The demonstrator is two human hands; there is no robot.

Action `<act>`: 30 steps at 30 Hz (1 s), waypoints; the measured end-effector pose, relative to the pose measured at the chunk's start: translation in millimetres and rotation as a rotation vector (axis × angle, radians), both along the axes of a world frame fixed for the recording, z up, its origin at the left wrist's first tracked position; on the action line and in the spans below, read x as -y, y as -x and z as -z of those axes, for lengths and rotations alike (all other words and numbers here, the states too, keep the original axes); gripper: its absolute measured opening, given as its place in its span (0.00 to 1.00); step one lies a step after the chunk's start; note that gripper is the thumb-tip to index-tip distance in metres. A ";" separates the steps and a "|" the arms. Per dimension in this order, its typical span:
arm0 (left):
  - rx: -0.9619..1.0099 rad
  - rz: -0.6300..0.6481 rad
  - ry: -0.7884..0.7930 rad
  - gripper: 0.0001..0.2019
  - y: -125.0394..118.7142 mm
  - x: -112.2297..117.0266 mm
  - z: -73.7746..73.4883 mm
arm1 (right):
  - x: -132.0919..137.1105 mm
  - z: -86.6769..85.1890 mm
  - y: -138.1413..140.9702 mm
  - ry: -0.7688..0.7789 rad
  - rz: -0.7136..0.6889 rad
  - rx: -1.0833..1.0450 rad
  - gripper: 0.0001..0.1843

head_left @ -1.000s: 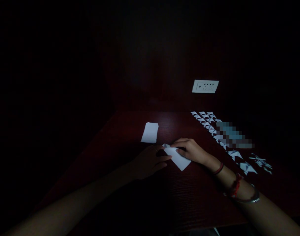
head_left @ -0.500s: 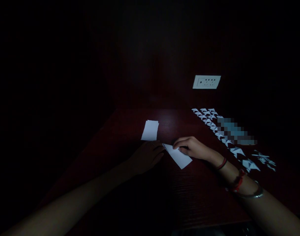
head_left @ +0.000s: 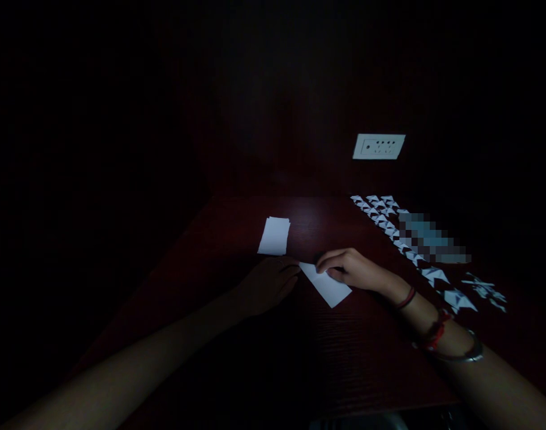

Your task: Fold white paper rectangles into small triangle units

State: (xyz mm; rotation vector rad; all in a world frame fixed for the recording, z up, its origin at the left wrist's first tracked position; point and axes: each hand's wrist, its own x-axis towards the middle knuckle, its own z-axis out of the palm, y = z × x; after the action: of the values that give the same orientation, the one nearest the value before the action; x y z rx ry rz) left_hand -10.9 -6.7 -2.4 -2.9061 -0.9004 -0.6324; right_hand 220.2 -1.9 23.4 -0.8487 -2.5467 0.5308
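A folded piece of white paper (head_left: pixel 330 289) lies slanted on the dark red table, one corner pointing down toward me. My right hand (head_left: pixel 352 269) has its thumb and curled fingers closed on the paper's upper edge. In shadow, my left hand (head_left: pixel 269 283) has its fingertips together at the paper's upper left corner; the exact contact there is hard to see. Just beyond my left hand is a small stack of white paper slips (head_left: pixel 273 236), its edges slightly uneven.
Rows of folded white paper pieces (head_left: pixel 384 223) run along the table's (head_left: pixel 367 358) right side. Beside them are a blurred-out bluish patch (head_left: pixel 428 233) and thin whitish scraps (head_left: pixel 484 288). A white socket plate (head_left: pixel 379 147) is on the back wall. The surroundings are very dark.
The view has shifted slightly. Both hands keep nearly the same place at the paper, with my right fingers and the paper a touch farther right in the picture.
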 end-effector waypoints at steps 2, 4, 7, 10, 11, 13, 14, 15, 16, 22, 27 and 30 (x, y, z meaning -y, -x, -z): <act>-0.013 -0.019 0.003 0.14 -0.4 0.7 -0.7 | -0.3 0.3 -0.1 -0.011 -0.004 0.006 0.16; -0.030 -0.036 0.006 0.14 -0.6 1.1 -1.2 | -0.5 0.5 -0.2 -0.018 -0.009 0.009 0.16; -0.047 -0.028 0.006 0.15 -0.3 1.1 -1.0 | -0.3 0.4 0.0 -0.012 -0.007 0.008 0.16; -0.041 -0.031 -0.002 0.15 0.0 0.7 0.0 | 0.3 0.4 0.0 -0.006 0.001 0.006 0.16; -0.039 -0.035 -0.006 0.15 0.1 0.7 0.3 | 0.4 0.4 0.0 -0.006 0.002 0.007 0.16; -0.045 -0.037 -0.013 0.15 0.2 0.7 0.7 | 0.5 0.6 -0.1 -0.009 0.004 0.014 0.16; -0.053 -0.036 -0.015 0.15 0.3 0.7 0.9 | 0.6 0.7 0.0 -0.013 0.004 0.020 0.16; -0.062 -0.035 -0.016 0.15 0.5 0.8 1.2 | 0.6 0.7 0.1 -0.017 0.003 0.026 0.16; -0.072 -0.036 -0.015 0.16 0.6 0.8 1.5 | 0.6 0.6 0.2 -0.022 0.001 0.031 0.16; -0.116 -0.053 -0.019 0.16 1.0 0.6 3.1 | 1.1 0.8 0.8 -0.056 -0.017 0.054 0.16; -0.156 -0.014 -0.025 0.17 0.7 -0.1 1.8 | 1.1 1.7 1.2 -0.089 -0.023 0.071 0.16; -0.173 -0.014 -0.009 0.17 1.4 0.1 1.9 | 1.5 1.4 2.1 -0.108 -0.021 0.064 0.16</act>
State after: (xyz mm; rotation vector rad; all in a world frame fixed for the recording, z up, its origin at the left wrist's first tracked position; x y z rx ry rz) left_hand -12.2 -6.8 -4.3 -2.8883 -0.8928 -0.3756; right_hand 218.1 -3.3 22.0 -0.8140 -2.6179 0.3744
